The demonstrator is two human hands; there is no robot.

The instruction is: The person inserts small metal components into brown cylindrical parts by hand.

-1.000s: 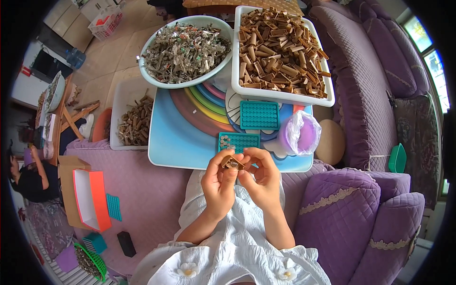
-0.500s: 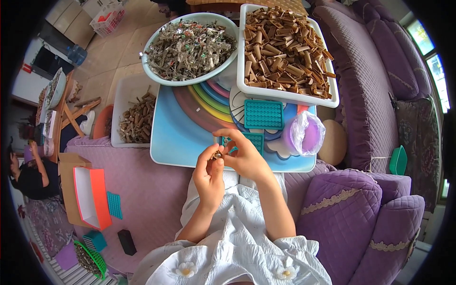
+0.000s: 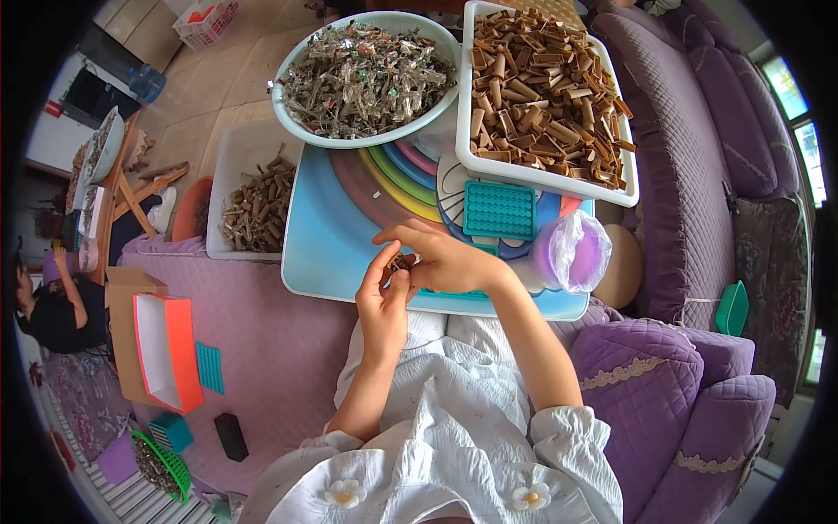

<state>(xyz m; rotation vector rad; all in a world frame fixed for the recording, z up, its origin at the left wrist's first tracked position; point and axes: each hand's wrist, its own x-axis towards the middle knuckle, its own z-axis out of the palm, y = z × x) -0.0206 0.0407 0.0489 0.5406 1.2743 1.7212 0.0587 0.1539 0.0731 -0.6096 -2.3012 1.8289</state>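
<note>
My left hand [image 3: 382, 301] and my right hand [image 3: 441, 258] meet over the near edge of a small table with a rainbow-patterned top [image 3: 336, 236]. Between their fingertips they pinch a small brown piece [image 3: 401, 262]. A teal perforated block [image 3: 498, 210] lies just beyond my right hand; a second one is mostly hidden beneath it. Farther back stand a white tray of brown tube-like pieces [image 3: 546, 96] and a pale green bowl of grey-brown scraps [image 3: 365, 79].
A purple container lined with a clear bag [image 3: 574, 253] stands right of my hands. A white bin of brown pieces [image 3: 257, 201] sits left of the table. An orange open box [image 3: 166, 349] lies on the purple cushion. Another person [image 3: 48, 306] sits far left.
My hands have shifted left along the table's near edge. My right hand now reaches across, over the near teal block, to meet my left hand.
</note>
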